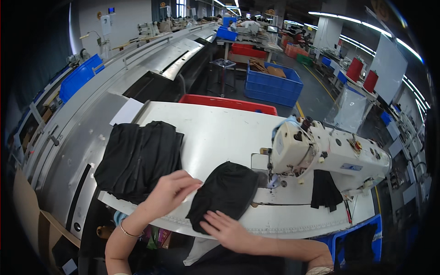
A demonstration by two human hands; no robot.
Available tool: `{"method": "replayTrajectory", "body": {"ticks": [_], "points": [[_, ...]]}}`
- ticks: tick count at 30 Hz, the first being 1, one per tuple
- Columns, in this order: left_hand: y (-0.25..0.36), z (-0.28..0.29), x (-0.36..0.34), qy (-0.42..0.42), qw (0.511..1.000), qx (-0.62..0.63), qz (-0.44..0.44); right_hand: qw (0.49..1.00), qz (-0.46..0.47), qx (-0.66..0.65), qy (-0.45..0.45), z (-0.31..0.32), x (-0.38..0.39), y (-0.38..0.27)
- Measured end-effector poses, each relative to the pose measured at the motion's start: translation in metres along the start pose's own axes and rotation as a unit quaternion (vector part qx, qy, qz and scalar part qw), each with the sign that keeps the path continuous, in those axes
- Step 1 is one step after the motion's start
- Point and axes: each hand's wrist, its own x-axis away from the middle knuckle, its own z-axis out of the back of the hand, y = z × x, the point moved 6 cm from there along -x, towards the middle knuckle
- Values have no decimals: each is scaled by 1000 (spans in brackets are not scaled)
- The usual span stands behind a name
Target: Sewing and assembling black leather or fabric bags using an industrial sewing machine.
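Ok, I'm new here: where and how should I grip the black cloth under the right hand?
Probably pinch the black cloth at its left edge, from the left: it lies flattish on the table, the machine head crowds its right end, and the right hand rests on its near part.

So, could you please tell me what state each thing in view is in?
Black fabric piece: spread on the white table.
Right hand: laid on that piece, fingers extended.
Left hand: raised, thumb and fingers drawn together; any grip unclear.
Black fabric stack: piled up.
Sewing machine: upright; running or not, cannot tell.
Large blue crate: open, brown pieces inside.
Red thread cones: upright.
Ceiling lights: lit.
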Motion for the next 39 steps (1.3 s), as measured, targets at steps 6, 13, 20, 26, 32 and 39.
{"method": "replayTrajectory", "body": {"ticks": [6,13,20,26,32,39], "points": [[39,-151,-2,-155,947,-245,-141,989,-63,-46,-125,-40,-5,-33],[11,-100,-6,-26,998,-33,55,987,160,-20,21,46,42,-33],[48,-69,-27,120,972,-182,85,961,37,274,7,25,-1,76],[-6,-143,-80,-19,953,-300,-35,990,56,-126,-16,11,27,57],[-40,-189,-110,-77,981,-179,-13,993,40,-84,-72,48,85,78],[-50,-230,-165,-146,980,-134,-24,998,-15,-44,-48,45,98,115]]}}
